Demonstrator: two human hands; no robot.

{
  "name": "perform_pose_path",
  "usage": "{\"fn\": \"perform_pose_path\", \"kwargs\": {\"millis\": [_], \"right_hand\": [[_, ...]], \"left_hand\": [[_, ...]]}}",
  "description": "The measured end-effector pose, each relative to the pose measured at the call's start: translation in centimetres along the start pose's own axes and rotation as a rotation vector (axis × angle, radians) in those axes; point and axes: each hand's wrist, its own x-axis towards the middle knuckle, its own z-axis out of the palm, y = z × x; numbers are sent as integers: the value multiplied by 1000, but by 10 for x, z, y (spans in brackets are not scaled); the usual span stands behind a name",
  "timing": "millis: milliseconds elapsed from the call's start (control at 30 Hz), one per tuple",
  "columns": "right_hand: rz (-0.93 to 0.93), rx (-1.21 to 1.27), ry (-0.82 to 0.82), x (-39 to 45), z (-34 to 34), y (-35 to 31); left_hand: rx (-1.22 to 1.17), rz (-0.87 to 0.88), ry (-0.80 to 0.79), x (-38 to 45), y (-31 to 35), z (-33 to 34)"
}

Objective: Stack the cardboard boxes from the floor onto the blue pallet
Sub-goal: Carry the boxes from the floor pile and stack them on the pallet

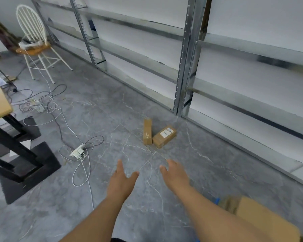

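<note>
Two cardboard boxes lie on the grey floor near the shelving post: a long narrow box (pixel 147 131) and, touching its right side, a wider box with a white label (pixel 164 136). My left hand (pixel 122 180) and my right hand (pixel 176 173) reach forward over the floor, both empty with fingers apart, well short of the boxes. At the lower right, larger cardboard boxes (pixel 262 220) sit blurred, with a sliver of the blue pallet (pixel 216 201) showing beside them.
Metal shelving (pixel 184 67) runs along the wall on the right. White and black cables and a power strip (pixel 78 151) sprawl on the floor at left. A black-legged table (pixel 16 151) and a white chair (pixel 35 44) stand at left.
</note>
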Motion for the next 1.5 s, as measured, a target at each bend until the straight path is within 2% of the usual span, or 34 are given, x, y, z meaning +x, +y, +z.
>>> {"fn": "perform_pose_path", "kwargs": {"millis": [333, 767, 967, 1233, 1500], "right_hand": [[68, 17, -1, 124, -16, -34], [230, 3, 11, 331, -46, -118], [280, 14, -50, 396, -53, -122], [278, 24, -92, 500, -78, -111], [334, 23, -152, 574, -54, -98]], "left_hand": [[15, -38, -79, 126, 43, 2], [-7, -38, -162, 371, 123, -25], [-19, -90, -245, 430, 153, 2], [-27, -127, -256, 514, 194, 51], [-45, -203, -322, 575, 180, 91]]}}
